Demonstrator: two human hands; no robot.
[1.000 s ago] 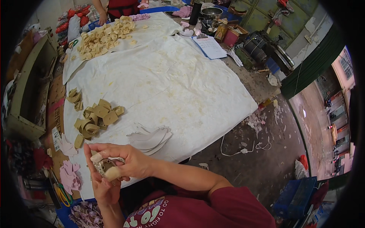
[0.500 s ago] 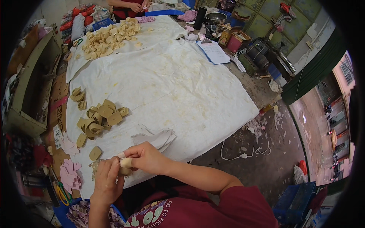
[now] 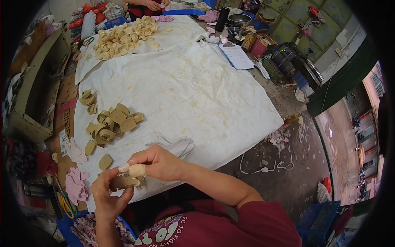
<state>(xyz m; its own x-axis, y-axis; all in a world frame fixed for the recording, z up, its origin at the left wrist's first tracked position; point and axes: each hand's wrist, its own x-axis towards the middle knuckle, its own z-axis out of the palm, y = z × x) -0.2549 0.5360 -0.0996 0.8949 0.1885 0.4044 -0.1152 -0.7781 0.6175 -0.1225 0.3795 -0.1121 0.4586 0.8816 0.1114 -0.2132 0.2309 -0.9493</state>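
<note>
My left hand [image 3: 108,196] and my right hand [image 3: 158,162] meet over the near edge of the white-covered table [image 3: 193,94]. Both grip one small tan piece [image 3: 123,181], a flat curved bit of material. Two fingertips of my right hand wear pale tape or finger covers. Just beyond my hands lies a pile of similar tan pieces [image 3: 111,121], with one loose piece [image 3: 105,161] closest to my left hand. A stack of white sheets [image 3: 179,145] lies beside my right wrist.
A larger heap of pale pieces [image 3: 123,35] lies at the far end, where another person's hands [image 3: 150,5] work. Pink scraps [image 3: 76,185] and green-handled scissors [image 3: 68,203] lie at the left. A notepad [image 3: 236,55], pot and boxes crowd the far right.
My hands have moved right and down along the table edge, still working the tan piece. One more loose tan piece now lies near the pile.
</note>
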